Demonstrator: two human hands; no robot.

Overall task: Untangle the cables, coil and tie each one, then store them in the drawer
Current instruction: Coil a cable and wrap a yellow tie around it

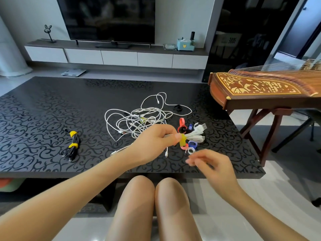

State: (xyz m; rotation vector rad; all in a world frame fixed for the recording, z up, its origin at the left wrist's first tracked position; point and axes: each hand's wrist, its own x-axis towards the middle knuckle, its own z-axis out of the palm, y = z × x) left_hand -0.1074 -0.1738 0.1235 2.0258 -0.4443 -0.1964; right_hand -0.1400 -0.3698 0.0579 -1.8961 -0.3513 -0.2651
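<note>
The left hand (156,141) is raised just above the table (43,110), with its fingers and thumb curled tight round a folded white bundle (194,134). The thumb presses on a yellow tie (182,139) wrapped round the bundle just beside the fist. The bundle's looped end and a USB plug (204,126) stick out to the right of the hand, and one thin end with a small plug (166,153) hangs down below it. The right hand (212,164) is apart from the left, lower and nearer the person, over the table's near edge. Its fingers are loosely bent and blurred, and nothing shows in its grasp. Behind the left hand the tangle (139,119) of white cables lies spread on the middle of the table. To the left, well apart, lies a black coil (73,145) bound by two yellow bands. Loose ties (192,144) in red, blue, pink and white lie in a small heap under and beside the bundle. A zither (260,87) stands on its frame at the table's right end.
</note>
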